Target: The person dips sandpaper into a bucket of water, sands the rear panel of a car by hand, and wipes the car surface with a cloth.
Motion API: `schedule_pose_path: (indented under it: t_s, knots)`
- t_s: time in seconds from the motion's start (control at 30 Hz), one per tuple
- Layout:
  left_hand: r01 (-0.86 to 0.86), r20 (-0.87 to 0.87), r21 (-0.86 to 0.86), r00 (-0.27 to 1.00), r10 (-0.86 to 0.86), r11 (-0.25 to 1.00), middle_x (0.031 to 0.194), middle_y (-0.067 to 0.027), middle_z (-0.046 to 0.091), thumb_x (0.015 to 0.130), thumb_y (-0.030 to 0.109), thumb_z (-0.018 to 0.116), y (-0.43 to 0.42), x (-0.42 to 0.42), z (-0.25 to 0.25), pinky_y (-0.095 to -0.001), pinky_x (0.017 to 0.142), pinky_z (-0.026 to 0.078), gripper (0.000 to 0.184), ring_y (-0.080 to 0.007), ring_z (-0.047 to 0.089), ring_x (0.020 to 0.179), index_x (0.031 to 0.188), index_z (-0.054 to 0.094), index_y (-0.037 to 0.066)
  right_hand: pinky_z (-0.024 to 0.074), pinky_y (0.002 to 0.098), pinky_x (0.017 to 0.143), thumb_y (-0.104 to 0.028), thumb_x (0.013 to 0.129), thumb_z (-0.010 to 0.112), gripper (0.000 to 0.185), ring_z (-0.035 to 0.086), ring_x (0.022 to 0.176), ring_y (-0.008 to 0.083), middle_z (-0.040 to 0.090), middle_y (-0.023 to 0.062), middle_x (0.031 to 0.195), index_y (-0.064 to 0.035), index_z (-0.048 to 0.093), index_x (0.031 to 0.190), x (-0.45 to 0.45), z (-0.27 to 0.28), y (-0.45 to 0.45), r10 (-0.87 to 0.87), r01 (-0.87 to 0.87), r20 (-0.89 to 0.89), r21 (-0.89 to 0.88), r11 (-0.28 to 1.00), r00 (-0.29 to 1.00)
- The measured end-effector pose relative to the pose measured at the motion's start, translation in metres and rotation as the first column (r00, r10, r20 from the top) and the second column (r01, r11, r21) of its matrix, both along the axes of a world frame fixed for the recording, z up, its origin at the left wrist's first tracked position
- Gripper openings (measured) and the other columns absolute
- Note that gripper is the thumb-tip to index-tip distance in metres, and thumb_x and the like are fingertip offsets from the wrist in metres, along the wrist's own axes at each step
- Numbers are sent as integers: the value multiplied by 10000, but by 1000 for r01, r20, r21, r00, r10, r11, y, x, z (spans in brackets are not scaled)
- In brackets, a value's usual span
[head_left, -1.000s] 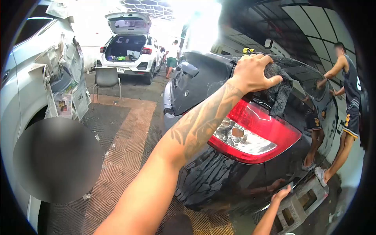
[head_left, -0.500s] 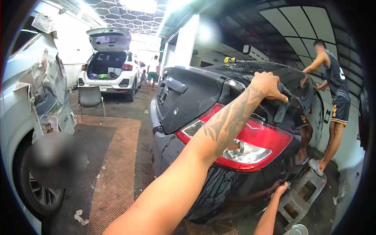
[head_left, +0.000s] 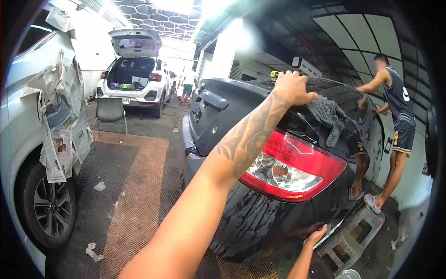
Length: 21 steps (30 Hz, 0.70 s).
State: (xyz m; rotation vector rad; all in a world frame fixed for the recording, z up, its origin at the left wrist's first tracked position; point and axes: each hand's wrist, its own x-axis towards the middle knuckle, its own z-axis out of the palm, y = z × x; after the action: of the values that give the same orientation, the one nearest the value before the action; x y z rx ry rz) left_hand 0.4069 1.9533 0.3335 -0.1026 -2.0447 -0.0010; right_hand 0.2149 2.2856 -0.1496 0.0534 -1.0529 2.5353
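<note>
My left hand (head_left: 291, 88), on a tattooed forearm, rests on the upper rear corner of a wet black car. Its thumb is stretched out and its fingertips are out of sight behind the hand. Just right of the thumb, a dark grey cloth (head_left: 326, 118) drapes over the car's corner above the red and clear tail light (head_left: 297, 162). Low on the right, my right hand (head_left: 317, 236) lies against the lower rear side of the black car (head_left: 251, 228), fingers extended, with no object visible in it.
A co-worker (head_left: 397, 102) stands on a grey step stool (head_left: 350, 244) beside the car, arms on its side. Something yellow (head_left: 274, 74) lies on the roof. At left stands a car partly covered with newspaper (head_left: 60, 107); behind are a chair (head_left: 110, 111) and a white car (head_left: 134, 69).
My left hand has shifted left off the grey cloth, which now shows more fully. My right hand has moved down and left along the car. The view has shifted slightly.
</note>
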Motion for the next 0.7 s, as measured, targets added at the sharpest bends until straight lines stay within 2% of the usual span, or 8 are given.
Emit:
schedule_pose_path:
  t_s: [0.07,0.13,0.23,0.33,0.4,0.5,0.57,0.7]
  knots:
    - [91,132,224,984,-122,970,1256,-202,639,821,662,588,-8,4,-6,-418,1031,460,711,-327,599,1203,1223,671,82,404,379,1035,-494,976,460,575,515,1222,236,539,69,1321,-57,508,1347,14,15,-5,-89,91,-42,29,995,995]
    - [54,128,232,988,-85,971,1268,-188,642,818,666,590,-2,15,-6,-410,1035,457,731,-309,593,1220,1242,657,74,396,367,1036,-566,945,450,663,511,1225,236,533,80,1321,-60,493,1371,-27,30,33,71,-92,202,92,992,977]
    - [-5,151,202,988,-26,979,1250,-165,658,804,682,599,-1,10,-5,-407,1034,456,751,-299,600,1211,1243,658,76,446,369,923,-569,921,437,542,576,1042,221,591,88,1108,-102,583,1154,-100,20,75,-56,32,151,156,987,987]
    - [-21,183,218,983,-19,976,1240,-164,664,799,684,603,-2,9,-5,-405,1030,457,750,-292,605,1205,1233,666,75,457,390,947,-534,938,434,563,563,1068,231,566,79,1158,-70,556,1232,-77,8,65,179,-181,129,4,983,975]
    - [-21,182,229,983,-21,973,1233,-165,668,798,685,603,-2,9,-3,-404,1028,457,751,-289,607,1202,1228,669,74,432,375,1041,-462,961,427,611,544,1187,231,517,96,1338,-56,459,1417,-51,-17,29,-67,72,-85,51,996,994]
    - [-36,191,222,982,-7,974,1213,-163,678,794,689,604,-1,7,-6,-403,1033,450,755,-286,611,1197,1226,672,74,428,382,1029,-485,967,405,592,539,1183,243,530,103,1303,-57,492,1366,-54,0,38,-105,107,-75,12,994,992]
    - [-34,152,201,988,3,979,1196,-155,688,793,689,605,-2,7,-4,-408,1021,456,744,-292,623,1177,1217,679,82,422,388,1016,-513,965,395,588,541,1171,241,540,110,1268,-45,521,1299,-82,27,69,27,-51,171,141,989,985]
    - [-24,142,192,990,-4,981,1195,-148,690,792,691,607,-2,6,-6,-415,1001,467,736,-304,637,1148,1211,683,91,434,387,998,-512,958,433,558,555,1144,232,563,83,1240,-60,551,1264,-78,18,66,-37,31,63,101,994,997]
